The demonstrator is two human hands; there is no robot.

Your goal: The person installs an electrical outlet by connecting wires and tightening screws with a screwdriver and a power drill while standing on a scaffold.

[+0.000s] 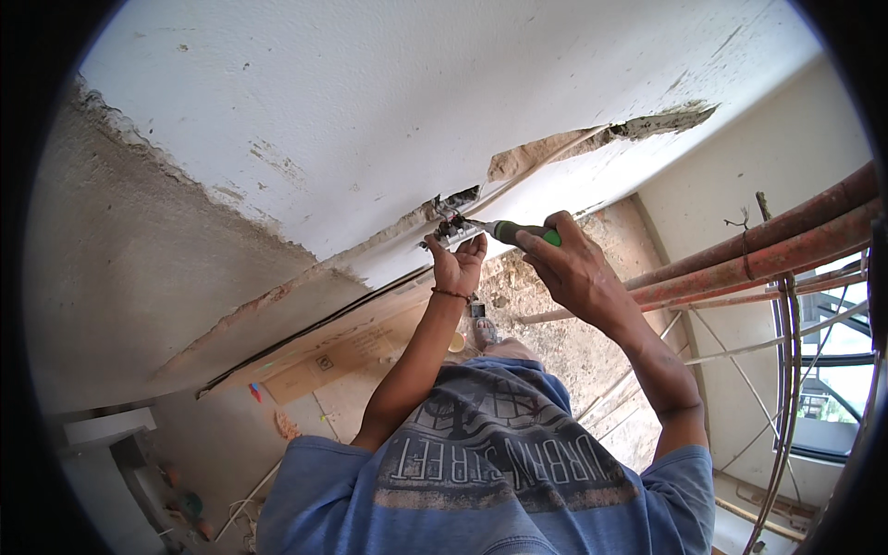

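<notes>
While the left hand pinched the wired fitting, the right hand gripped the screwdriver, shaft leftward toward the fitting.

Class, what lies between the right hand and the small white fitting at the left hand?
In the head view, a green-handled screwdriver lies between them, its shaft pointing from the right hand toward the white fitting.

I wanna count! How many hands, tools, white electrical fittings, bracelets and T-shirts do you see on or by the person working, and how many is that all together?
Hands: 2 (left hand, right hand)
Tools: 1 (green-handled screwdriver)
White electrical fittings: 1 (white electrical fitting)
Bracelets: 1 (wrist bracelet)
T-shirts: 1 (blue T-shirt)
Total: 6
</notes>
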